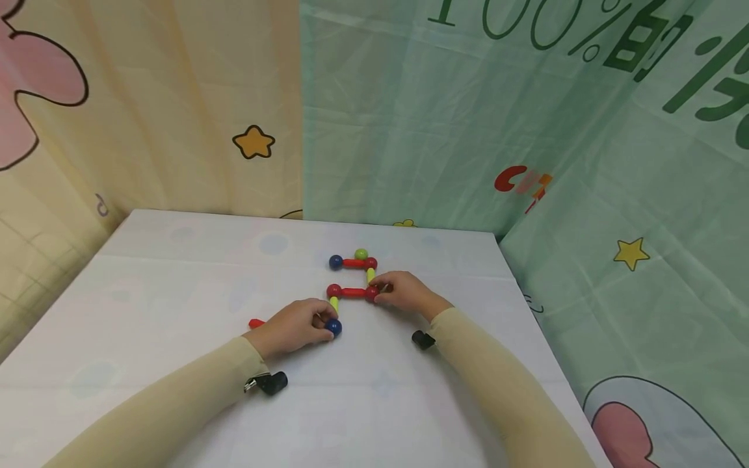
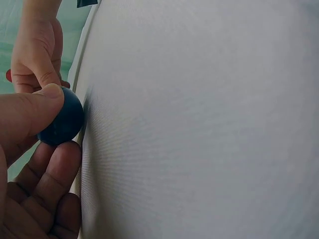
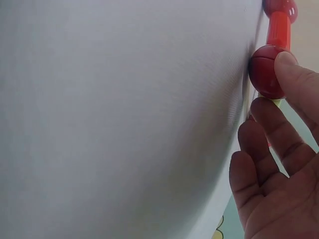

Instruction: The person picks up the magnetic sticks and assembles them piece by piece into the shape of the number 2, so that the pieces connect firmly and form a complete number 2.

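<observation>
A zigzag of coloured balls and short rods lies on the white table. At its near end, my left hand (image 1: 296, 326) pinches a blue ball (image 1: 334, 327) (image 2: 67, 122) between thumb and fingers. A yellow-green rod (image 1: 334, 303) runs from there to a red ball (image 1: 333, 290), then a red rod (image 1: 353, 293) leads right. My right hand (image 1: 411, 294) pinches the red ball (image 1: 372, 294) (image 3: 264, 74) at that rod's right end, thumb on one side and fingertips on the other. Another yellow-green rod (image 1: 370, 275) extends from it toward the far red ball (image 1: 370, 263).
Farther back, a red rod (image 1: 354, 263) joins that far red ball to a blue ball (image 1: 335, 262), with a green ball (image 1: 361, 254) just behind. Part of a red rod (image 1: 255, 323) shows beside my left wrist. Printed curtains (image 1: 398, 130) hang behind and right of the table (image 1: 175, 279).
</observation>
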`<act>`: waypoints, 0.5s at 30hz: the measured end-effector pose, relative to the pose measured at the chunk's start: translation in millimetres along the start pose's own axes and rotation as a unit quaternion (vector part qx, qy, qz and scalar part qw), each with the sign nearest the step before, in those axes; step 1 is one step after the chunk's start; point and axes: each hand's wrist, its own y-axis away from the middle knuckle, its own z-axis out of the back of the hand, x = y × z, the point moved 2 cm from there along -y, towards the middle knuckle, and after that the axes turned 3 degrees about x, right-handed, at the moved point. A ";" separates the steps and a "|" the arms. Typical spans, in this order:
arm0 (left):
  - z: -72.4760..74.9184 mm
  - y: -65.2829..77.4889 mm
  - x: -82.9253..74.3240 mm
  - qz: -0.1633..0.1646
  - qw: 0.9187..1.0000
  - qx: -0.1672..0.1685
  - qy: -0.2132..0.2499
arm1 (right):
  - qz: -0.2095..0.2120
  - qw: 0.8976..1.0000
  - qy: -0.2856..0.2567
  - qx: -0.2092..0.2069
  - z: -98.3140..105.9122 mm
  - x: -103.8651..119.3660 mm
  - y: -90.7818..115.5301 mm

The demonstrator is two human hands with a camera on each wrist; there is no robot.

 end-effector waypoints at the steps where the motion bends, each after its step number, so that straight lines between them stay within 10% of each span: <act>1: 0.0 -0.2 -0.2 0.000 1.000 0.000 -0.001 | -0.001 1.000 -0.003 0.000 -0.3 -0.2 0.0; 15: 1.5 -3.5 -1.7 0.014 1.000 0.006 0.004 | -0.010 0.999 -0.039 -0.014 -1.3 -3.3 -1.4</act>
